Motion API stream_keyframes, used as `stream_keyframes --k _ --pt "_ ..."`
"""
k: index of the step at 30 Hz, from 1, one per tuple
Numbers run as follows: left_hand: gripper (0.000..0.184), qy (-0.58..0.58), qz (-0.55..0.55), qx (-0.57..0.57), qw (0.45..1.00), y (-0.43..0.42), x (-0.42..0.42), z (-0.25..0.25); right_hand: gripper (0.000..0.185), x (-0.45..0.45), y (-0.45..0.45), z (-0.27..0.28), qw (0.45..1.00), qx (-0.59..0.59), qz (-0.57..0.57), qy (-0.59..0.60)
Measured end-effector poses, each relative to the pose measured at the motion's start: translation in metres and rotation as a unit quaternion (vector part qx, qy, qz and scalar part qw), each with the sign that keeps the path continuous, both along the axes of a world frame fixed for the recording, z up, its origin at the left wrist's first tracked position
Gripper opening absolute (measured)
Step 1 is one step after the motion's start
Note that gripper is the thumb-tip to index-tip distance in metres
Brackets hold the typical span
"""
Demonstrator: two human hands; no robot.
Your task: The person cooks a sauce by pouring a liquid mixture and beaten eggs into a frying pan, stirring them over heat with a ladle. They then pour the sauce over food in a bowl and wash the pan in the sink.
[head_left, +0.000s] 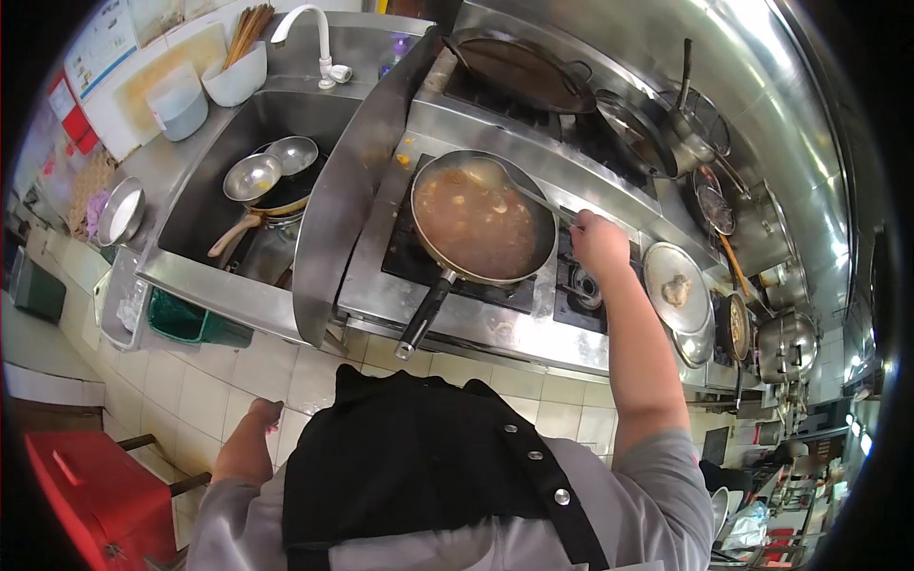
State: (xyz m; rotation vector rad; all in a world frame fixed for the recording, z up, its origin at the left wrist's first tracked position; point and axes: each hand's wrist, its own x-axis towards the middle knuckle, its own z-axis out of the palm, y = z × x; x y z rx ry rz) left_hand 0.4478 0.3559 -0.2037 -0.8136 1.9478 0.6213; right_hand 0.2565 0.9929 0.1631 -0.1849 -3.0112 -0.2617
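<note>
A frying pan (476, 228) full of reddish-brown sauce with pale pieces in it sits on a burner, its black handle (427, 314) pointing toward my body. Wrapped around the handle of a metal ladle (533, 196), my right hand (600, 243) is at the pan's right side. The ladle's head dips into the sauce near the far rim and is partly hidden. My left hand (262, 416) hangs low at my left, away from the stove, with its fingers curled; what they hold, if anything, is hidden.
Left of a curved metal divider (333, 181) is a sink (181, 224) with metal bowls and a pan. A large wok (519, 76) stands on the back burner. Right of my arm are lids (678, 285) and more pots. A red box (100, 495) is at lower left.
</note>
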Motion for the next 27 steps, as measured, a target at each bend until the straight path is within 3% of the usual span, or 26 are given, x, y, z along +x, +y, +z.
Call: stream_keyframes --k 5,8,10,13,15,17,19,21,24,27 --pt "0.056 0.025 -0.066 0.031 0.997 0.016 -0.025 0.013 0.016 -0.004 -0.007 -0.016 0.998 -0.032 0.055 0.025" --pt "0.054 0.051 -0.081 0.078 0.992 0.049 -0.04 0.045 0.015 0.004 0.002 -0.024 0.994 -0.036 0.1 0.03" --pt "0.051 0.067 -0.079 0.122 0.987 0.072 -0.049 0.075 0.014 0.016 0.002 -0.016 0.99 -0.046 0.131 0.028" --pt "0.045 0.084 -0.196 0.212 0.954 0.102 -0.063 0.128 0.017 0.031 0.017 0.005 0.992 -0.044 0.118 0.031" --pt "0.039 0.153 -0.23 0.214 0.937 0.137 -0.066 0.206 0.016 0.046 0.028 0.025 0.993 -0.074 0.089 0.034" --pt "0.036 0.241 -0.192 0.313 0.898 0.165 -0.072 0.257 0.016 0.053 0.045 0.03 0.995 -0.06 0.06 0.044" --pt "0.034 0.271 -0.041 0.435 0.858 0.195 -0.084 0.269 0.019 0.051 0.047 0.032 0.999 -0.014 0.019 0.034" --pt "0.035 0.256 0.1 0.451 0.849 0.239 -0.094 0.294 0.024 0.051 0.044 0.033 0.999 0.02 0.006 0.036" --pt "0.036 0.125 0.197 0.548 0.804 0.278 -0.107 0.315 0.04 0.042 0.037 0.024 0.998 0.055 0.015 0.027" --pt "0.036 0.059 0.136 0.558 0.817 0.289 -0.119 0.29 0.046 0.033 0.033 0.011 0.995 0.094 0.004 0.022"
